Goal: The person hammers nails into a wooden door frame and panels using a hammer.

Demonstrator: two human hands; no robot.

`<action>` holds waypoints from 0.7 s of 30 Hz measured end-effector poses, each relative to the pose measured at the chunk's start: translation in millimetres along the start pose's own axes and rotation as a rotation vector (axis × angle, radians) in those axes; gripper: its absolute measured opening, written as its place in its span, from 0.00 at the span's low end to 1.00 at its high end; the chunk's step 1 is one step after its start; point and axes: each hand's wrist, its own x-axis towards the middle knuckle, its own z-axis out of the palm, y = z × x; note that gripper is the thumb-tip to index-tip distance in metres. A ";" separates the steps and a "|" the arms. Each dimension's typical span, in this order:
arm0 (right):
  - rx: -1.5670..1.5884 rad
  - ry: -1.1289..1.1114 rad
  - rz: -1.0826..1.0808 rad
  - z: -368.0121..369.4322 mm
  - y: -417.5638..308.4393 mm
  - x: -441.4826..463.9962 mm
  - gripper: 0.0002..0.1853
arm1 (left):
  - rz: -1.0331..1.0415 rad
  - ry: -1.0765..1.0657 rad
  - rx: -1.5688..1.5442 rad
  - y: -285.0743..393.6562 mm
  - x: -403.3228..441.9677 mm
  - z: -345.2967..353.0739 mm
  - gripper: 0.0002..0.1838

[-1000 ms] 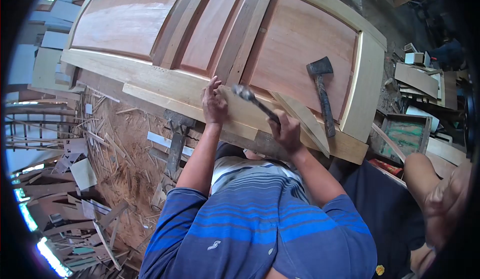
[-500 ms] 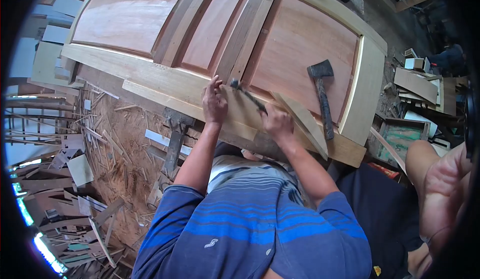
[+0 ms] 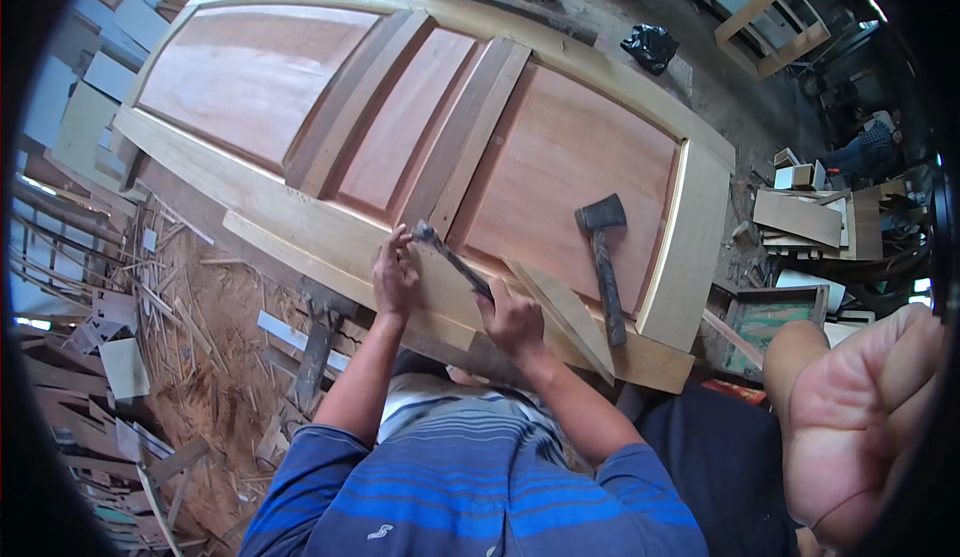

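Offcuts of board lie heaped at left, beside a floor strewn with sawdust and slivers of wood. A panelled wooden door stretches across the scene, sitting lower in view than half a second earlier, with more of the workshop beyond it now visible. On the worker's blue striped shirt, a small white emblem resembles a letter S; no word is legible. Above it, at the door's near edge, the left hand is raised, fingers loosely curled; whether they pinch something small cannot be told. A hammer slants over the edge, its head just beside those fingertips, nearer than a second ago. The right hand is wrapped firmly around its handle. Next comes a tapered wooden piece resting on the door, then an axe, unmoved on the right-hand panel. At far right, another person's dark clothing shows near a green-lined tray.
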 end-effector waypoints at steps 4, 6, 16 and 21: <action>-0.074 -0.009 -0.051 20.0 22.1 -12.4 0.17 | -0.010 0.002 -0.034 4.9 -2.7 -4.1 0.38; -0.118 -0.071 -0.024 26.0 27.2 -12.2 0.17 | 0.027 0.017 -0.043 7.6 -3.8 0.0 0.38; -0.120 -0.025 0.008 21.0 27.1 -15.3 0.14 | 0.004 -0.007 -0.031 1.9 -2.5 -0.2 0.35; -0.031 -0.053 0.017 25.1 25.8 -13.8 0.14 | -0.012 -0.016 -0.039 -2.8 3.2 -1.5 0.37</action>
